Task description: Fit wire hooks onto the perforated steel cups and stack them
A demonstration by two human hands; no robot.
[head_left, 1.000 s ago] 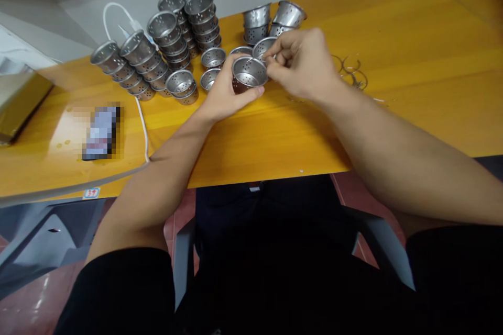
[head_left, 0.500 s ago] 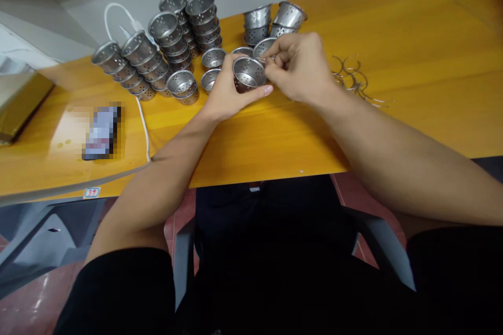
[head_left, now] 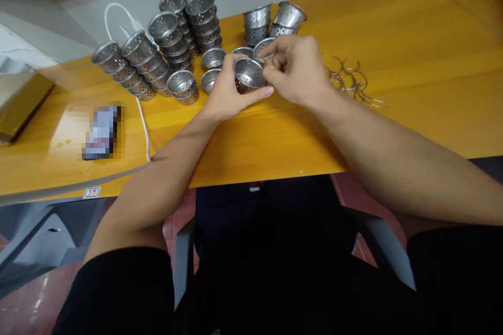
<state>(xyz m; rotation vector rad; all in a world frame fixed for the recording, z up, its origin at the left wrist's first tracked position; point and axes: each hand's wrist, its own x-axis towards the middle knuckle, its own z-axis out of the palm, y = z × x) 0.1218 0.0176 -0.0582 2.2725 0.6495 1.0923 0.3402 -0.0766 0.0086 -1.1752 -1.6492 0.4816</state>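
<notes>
A small perforated metal cup (head_left: 247, 74) is gripped in my left hand (head_left: 223, 95), tilted so its open mouth faces me, just above the yellow table (head_left: 255, 136). My right hand (head_left: 296, 70) is closed in a pinch at the cup's right rim; what its fingertips hold is too small to make out. Right of that hand lies a pile of thin wire rings (head_left: 351, 84). More loose cups (head_left: 212, 57) sit just behind my hands.
Several stacks of the same metal cups (head_left: 165, 42) stand at the back left, two more stacks (head_left: 271, 18) at the back middle. A white cable (head_left: 143, 125) runs down the table's left part beside a phone (head_left: 101, 132). A brown box (head_left: 18, 104) sits far left.
The cup and both hands stayed almost in place. My right hand shifted slightly left along the rim, uncovering more of the wire rings.
</notes>
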